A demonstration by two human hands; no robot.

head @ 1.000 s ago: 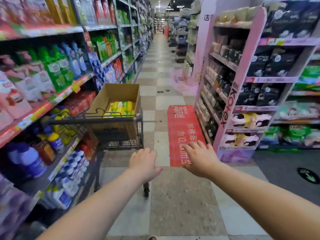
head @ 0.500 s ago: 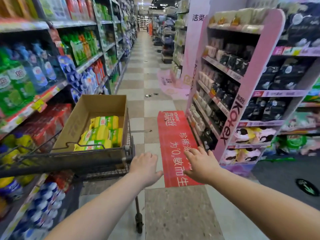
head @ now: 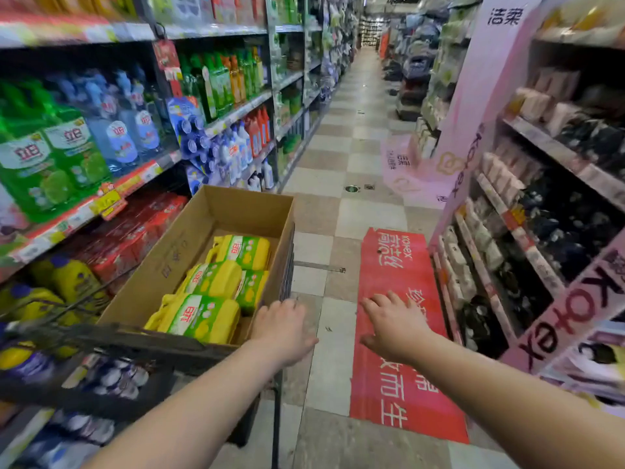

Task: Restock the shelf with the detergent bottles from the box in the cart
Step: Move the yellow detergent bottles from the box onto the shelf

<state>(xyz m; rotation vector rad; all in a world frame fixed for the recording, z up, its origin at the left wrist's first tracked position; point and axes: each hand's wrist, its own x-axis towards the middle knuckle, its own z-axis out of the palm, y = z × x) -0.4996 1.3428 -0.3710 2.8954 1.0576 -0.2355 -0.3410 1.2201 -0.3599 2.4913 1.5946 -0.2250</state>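
Lying in the box (head: 169, 265), yellow detergent bottles (head: 203, 316) sit opposite a Kotex display (head: 571, 309).

Dark cart (head: 152, 346) on tiled floor (head: 338, 214), cardboard box (head: 176, 258) of yellow detergent bottles (head: 216, 279) inside.

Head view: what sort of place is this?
A supermarket aisle, likely the cleaning-products section: price-tagged shelves, a shopping cart carrying a box of detergent bottles, and a red floor advert.

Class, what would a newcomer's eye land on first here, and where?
Bright yellow detergent bottles lie in an open cardboard box in the cart, lower left. A red floor banner lies right of it, under the open right hand; the left hand is by the box.
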